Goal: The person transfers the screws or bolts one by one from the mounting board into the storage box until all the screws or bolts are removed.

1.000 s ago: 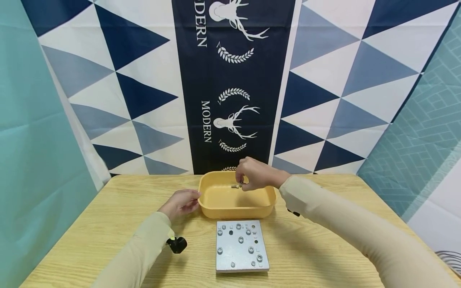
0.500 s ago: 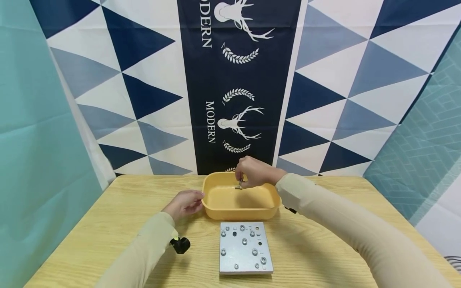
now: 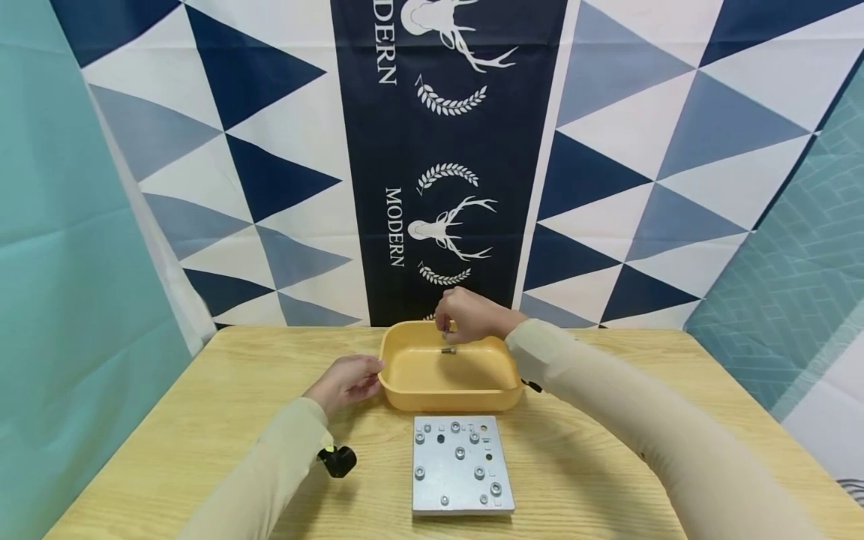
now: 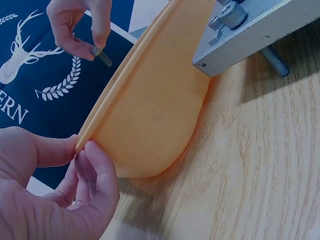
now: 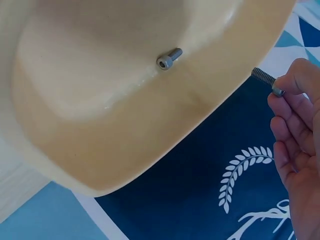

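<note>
My left hand (image 3: 346,381) pinches the left rim of a yellow plastic bin (image 3: 448,402), thumb on one side and fingers on the other in the left wrist view. Above the bin's far side is my right hand (image 3: 467,315). Its thumb and forefinger pinch a socket head screw (image 5: 264,78) by the head, the threaded end pointing away from the palm. A second socket head screw (image 5: 169,59) lies on the bin's floor, apart from my fingers.
In front of the bin sits a silver metal block (image 3: 442,487) with several socket head screws and some open holes in its top. The wooden table (image 3: 270,349) meets a patterned cloth (image 3: 445,150) behind the bin. Black wrist cameras hang below both sleeves.
My right hand has risen slightly and moved a little left over the bin, with its screw still pinched. The left hand keeps its grip on the rim. The head view has shifted a little.
</note>
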The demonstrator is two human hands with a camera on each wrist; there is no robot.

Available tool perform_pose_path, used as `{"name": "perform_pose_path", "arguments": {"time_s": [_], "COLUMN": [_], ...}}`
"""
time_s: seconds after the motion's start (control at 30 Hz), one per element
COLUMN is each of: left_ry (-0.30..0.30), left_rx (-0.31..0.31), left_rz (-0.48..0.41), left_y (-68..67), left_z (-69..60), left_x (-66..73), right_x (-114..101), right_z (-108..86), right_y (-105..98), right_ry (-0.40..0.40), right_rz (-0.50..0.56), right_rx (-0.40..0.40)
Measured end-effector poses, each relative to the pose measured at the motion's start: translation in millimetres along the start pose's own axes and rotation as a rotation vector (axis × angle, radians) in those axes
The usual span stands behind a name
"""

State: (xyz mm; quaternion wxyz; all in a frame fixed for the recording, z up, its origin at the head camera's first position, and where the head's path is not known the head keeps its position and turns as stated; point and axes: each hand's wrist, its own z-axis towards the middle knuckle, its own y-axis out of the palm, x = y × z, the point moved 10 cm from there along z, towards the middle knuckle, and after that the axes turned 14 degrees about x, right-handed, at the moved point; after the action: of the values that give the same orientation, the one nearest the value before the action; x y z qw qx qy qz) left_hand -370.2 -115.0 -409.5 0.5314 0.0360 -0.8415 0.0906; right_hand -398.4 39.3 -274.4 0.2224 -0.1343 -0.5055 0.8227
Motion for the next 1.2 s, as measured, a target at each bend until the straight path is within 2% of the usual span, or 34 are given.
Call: {"name": "perform_pose_path", "arguments": {"time_s": [0.5, 0.7, 0.93, 1.2], "left_ry": [0.005, 0.025, 0.020, 0.029], "left_rx": [0.018, -0.004, 0.000, -0.008], "left_rz": [-0.004, -0.001, -0.006, -0.034], "left_y": [-2.4, -0.7, 0.3, 1.6], "left_z": [1.0, -0.3, 0.0, -0.9], "left_x": [0.0, 0.0, -0.5, 1.5], "right_x": [12, 12, 11, 8], "right_z": [6.6, 5.2, 1.0, -6.3], "right_y": [22, 24, 23, 14], "right_ry": [0.011, 0.019, 0.019, 0.022], "right_rz": [0.001, 0.021, -0.007, -0.006], "right_rx": [0.037, 0.003, -0.049, -0.091]}}
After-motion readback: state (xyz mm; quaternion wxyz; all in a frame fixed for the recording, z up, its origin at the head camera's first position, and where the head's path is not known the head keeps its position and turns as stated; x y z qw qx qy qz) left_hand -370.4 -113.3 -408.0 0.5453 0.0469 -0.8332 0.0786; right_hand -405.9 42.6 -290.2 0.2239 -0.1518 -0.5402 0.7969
